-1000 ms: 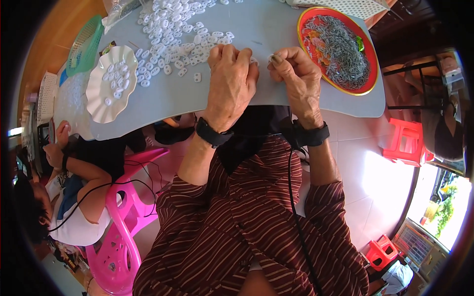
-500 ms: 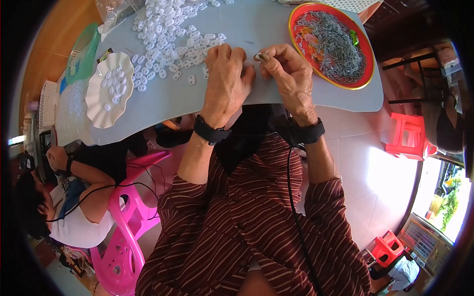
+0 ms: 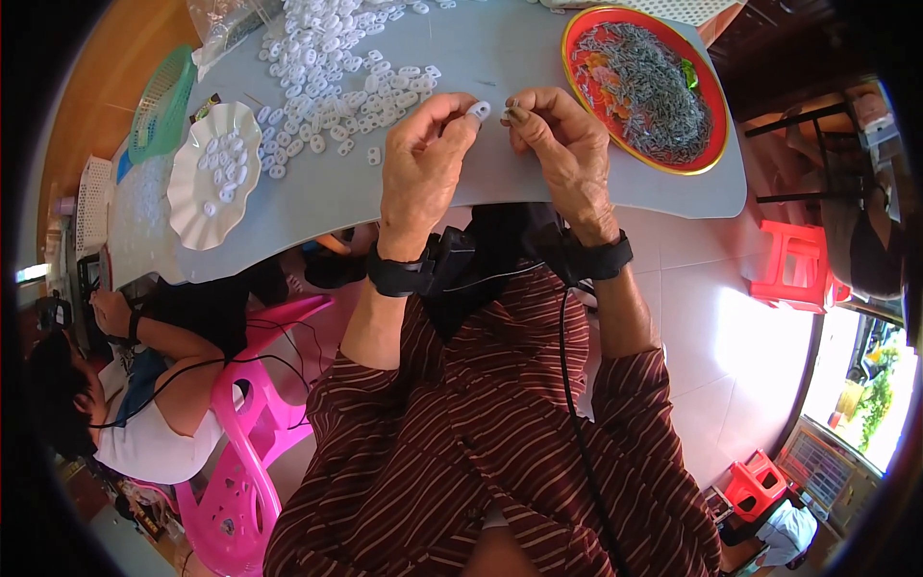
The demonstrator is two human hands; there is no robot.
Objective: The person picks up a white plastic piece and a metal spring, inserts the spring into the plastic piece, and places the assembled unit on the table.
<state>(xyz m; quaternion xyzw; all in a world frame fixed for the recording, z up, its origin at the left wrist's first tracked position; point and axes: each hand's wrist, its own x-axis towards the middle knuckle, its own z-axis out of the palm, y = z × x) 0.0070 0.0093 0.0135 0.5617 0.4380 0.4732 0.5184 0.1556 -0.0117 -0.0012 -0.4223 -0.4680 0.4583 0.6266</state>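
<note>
My left hand [image 3: 419,173] pinches a small white plastic piece [image 3: 478,111] between thumb and fingertips above the grey table [image 3: 500,48]. Close beside it, my right hand [image 3: 565,149] pinches a tiny dark metal part [image 3: 507,112] at its fingertips, nearly touching the white piece. A heap of several white plastic pieces [image 3: 332,67] lies on the table just beyond my left hand. A red round tray [image 3: 642,87] full of small grey metal parts sits to the right of my right hand.
A white scalloped dish [image 3: 213,173] holding several white pieces sits at the table's left. A green basket [image 3: 159,101] lies farther left. Another person [image 3: 144,385] sits on a pink chair [image 3: 240,452] at lower left. Red stools [image 3: 793,264] stand on the tiled floor at right.
My hands have come together: the right hand brought a small metal part from near the tray to the left hand's white piece. The view has shifted slightly.
</note>
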